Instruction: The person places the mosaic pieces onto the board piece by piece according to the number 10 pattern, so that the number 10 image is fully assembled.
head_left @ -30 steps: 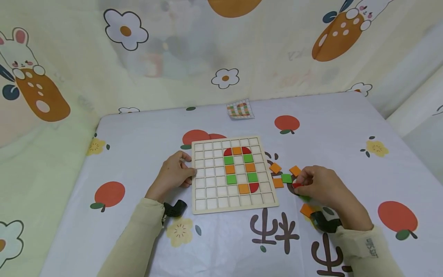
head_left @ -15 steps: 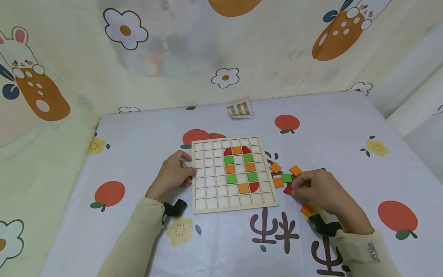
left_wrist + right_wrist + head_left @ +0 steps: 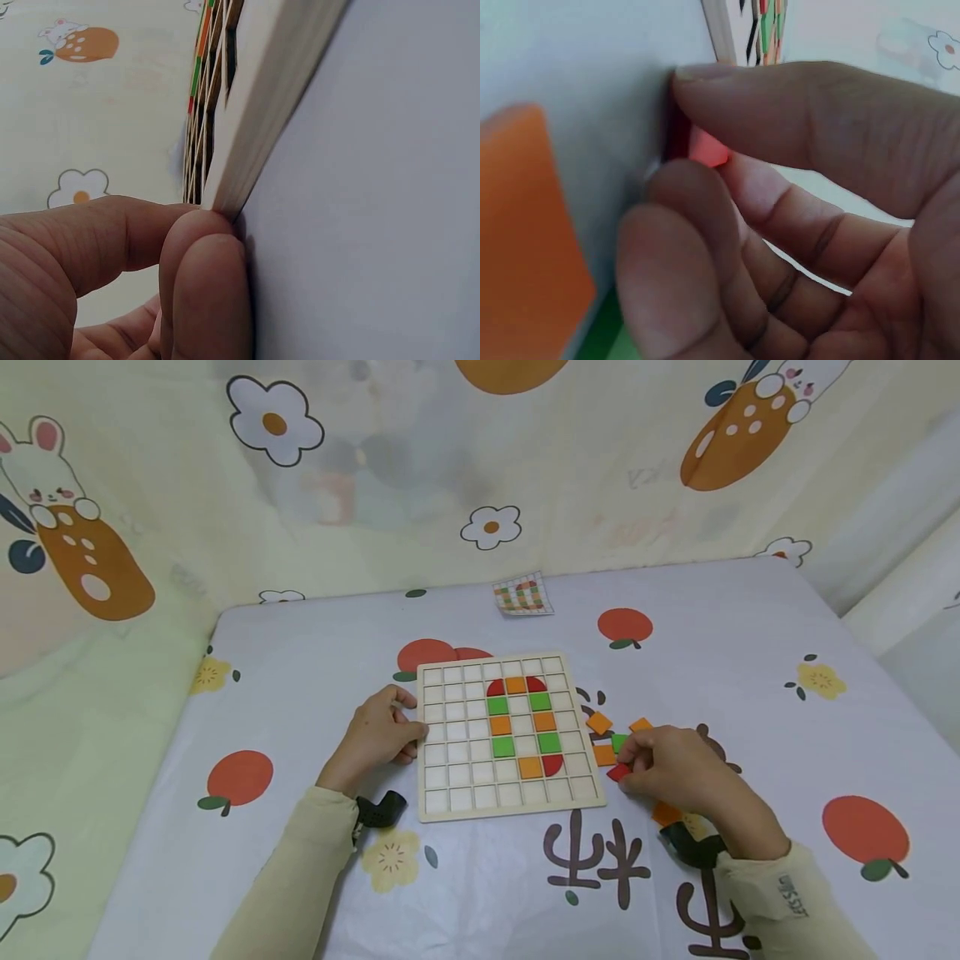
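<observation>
A wooden grid board lies on the table, with green, orange and red tiles set in a loop in its cells. My left hand holds the board's left edge. The left wrist view shows the thumb on the rim and the fingertips against its side. Right of the board, my right hand pinches a red tile between thumb and fingers, low over the tabletop. In the right wrist view most of that red tile is hidden by the fingers.
Loose orange tiles and a green tile lie between the board and my right hand. Another orange tile sits near the right wrist. A small patterned card stands at the back by the curtain.
My right hand has shifted left toward the board with the red tile, away from the loose pile. The left hand stays on the board's edge.
</observation>
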`<state>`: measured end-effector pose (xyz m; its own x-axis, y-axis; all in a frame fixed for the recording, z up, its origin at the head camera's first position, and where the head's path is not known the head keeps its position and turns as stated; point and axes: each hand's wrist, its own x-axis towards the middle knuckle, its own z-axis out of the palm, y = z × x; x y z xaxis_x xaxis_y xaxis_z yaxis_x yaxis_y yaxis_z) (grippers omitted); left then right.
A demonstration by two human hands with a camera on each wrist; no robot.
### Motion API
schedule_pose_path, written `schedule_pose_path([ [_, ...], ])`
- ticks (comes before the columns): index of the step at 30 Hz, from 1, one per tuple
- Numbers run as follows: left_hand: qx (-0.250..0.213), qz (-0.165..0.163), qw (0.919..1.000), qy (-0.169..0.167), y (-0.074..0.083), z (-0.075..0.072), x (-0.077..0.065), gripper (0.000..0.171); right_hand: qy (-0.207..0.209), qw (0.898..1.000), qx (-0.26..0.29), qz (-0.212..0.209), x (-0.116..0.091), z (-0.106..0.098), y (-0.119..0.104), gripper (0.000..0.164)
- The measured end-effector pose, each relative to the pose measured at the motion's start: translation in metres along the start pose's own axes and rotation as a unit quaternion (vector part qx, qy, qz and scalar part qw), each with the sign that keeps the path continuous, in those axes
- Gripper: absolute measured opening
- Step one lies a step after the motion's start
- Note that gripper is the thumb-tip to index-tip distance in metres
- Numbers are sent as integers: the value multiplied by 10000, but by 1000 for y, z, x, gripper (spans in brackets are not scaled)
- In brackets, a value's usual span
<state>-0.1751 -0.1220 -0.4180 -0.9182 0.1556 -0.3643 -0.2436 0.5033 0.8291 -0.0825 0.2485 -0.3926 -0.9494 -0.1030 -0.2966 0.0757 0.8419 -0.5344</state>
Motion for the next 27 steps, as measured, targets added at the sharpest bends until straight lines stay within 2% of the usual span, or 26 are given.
schedule_pose_path([
  [4,18,7,10000,17,0,0,0,35,18,9997,188,126,-1,-1,0,13],
  [9,69,15,10000,38,1,1,0,34,-173,9975,625,290,2,-4,4,11],
  [14,99,22,9999,52,2,1,-1,35,-252,9935,1110,96,6,-6,7,14],
  [17,104,19,9999,58,2,1,-1,35,-387,9861,1613,78,10,-5,5,15],
  [21,95,15,9999,64,3,1,-2,35,-683,9677,2420,199,17,-3,-1,15],
  [27,116,50,9999,45,2,1,-1,35,-877,9528,2901,178,27,2,-10,14],
])
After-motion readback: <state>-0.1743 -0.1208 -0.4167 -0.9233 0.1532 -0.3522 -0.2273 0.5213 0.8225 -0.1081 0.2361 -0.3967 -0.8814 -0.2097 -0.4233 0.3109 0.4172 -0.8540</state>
